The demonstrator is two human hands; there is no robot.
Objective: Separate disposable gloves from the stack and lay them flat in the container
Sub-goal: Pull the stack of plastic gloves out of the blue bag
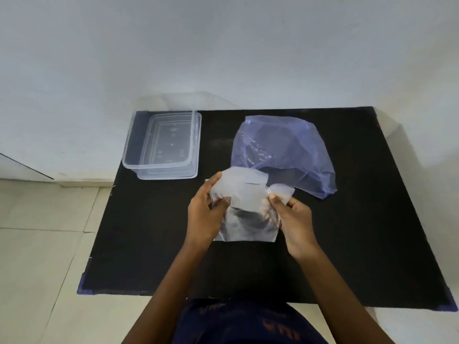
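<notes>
A stack of thin clear disposable gloves [246, 194] is held above the middle of the black table. My left hand [206, 214] grips its left edge, thumb on top. My right hand [291, 219] pinches the right edge between thumb and fingers. The stack's lower end hangs down toward the table. A clear rectangular plastic container [134, 142] stands at the table's back left with nothing visible inside it.
A crumpled translucent purple plastic bag [285, 150] lies just behind and to the right of the gloves. The black table [372, 219] stands against a white wall. Pale floor tiles [37, 244] lie to the left.
</notes>
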